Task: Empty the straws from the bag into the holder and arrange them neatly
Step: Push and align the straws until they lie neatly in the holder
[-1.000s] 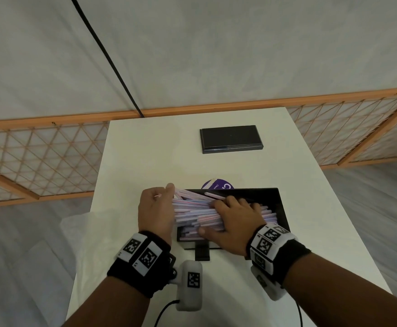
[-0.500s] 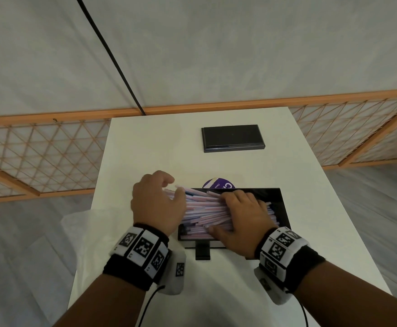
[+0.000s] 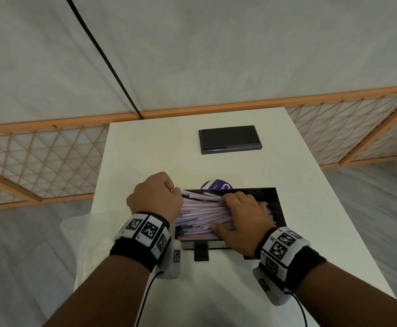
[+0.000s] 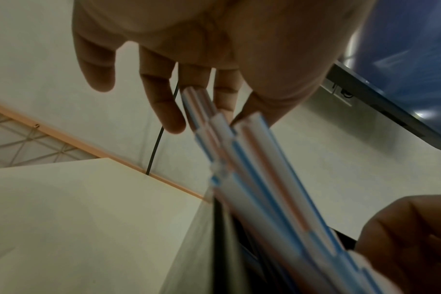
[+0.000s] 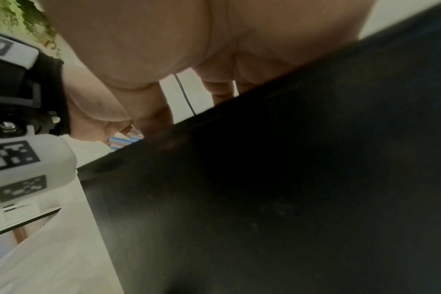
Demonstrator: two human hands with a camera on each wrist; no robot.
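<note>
A pile of white straws with pink and blue stripes lies lengthwise in the black rectangular holder, left ends sticking out past its left wall. My left hand is at those ends. In the left wrist view its fingers are nearly straight, and the straws' tips touch the palm. My right hand lies over the pile, fingers curved across the top and thumb on the near side. The right wrist view is mostly filled by the holder's dark wall.
A flat black box lies at the far end of the white table. A purple round item peeks out behind the holder. Translucent plastic, perhaps the bag, hangs off the table's left edge. A wooden lattice fence stands behind.
My left hand has risen and shifted slightly left at the straws' ends, knuckles now on top. My right hand has stayed on the pile.
</note>
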